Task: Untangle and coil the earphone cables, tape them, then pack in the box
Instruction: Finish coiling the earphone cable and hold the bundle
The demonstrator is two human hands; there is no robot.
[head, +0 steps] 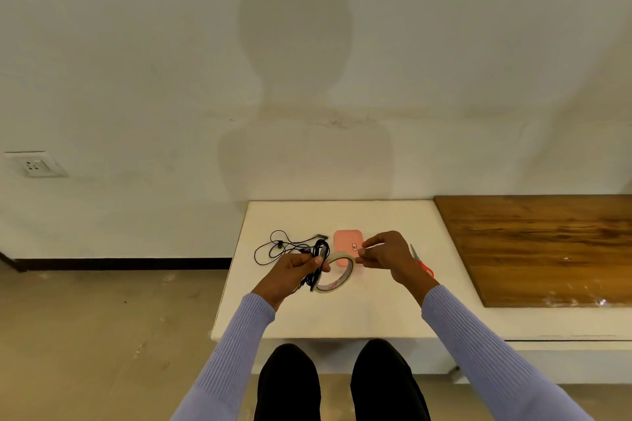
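Two knees in black trousers (338, 383) sit nearest the lens, with ribbed lilac sleeves (478, 349) reaching forward over them. Past the knees lies the white surface (342, 314), matte and smooth, its near edge squared off; a bare concrete floor (102, 335) spreads to the left.

Above the surface the left hand (294, 270) has its fingers closed around a bunched black earphone cable (316, 267) and the rim of a tape roll (333, 272) — a flat ring of pale tape. The right hand (386, 258) pinches thumb and forefinger together at the roll's far edge, seemingly on the tape's free end, though that is too small to tell.

Just behind the roll, a pink box (347, 241) with rounded corners rests on the surface, lid shut, contents hidden. Left of it a second black earphone cable (277, 248) sprawls in loose loops. Red-handled scissors (422, 261) lie beside the right wrist.

To the right, a glossy wood-grain panel (547, 246). Beyond — a white wall (136, 61) with a socket (34, 166).
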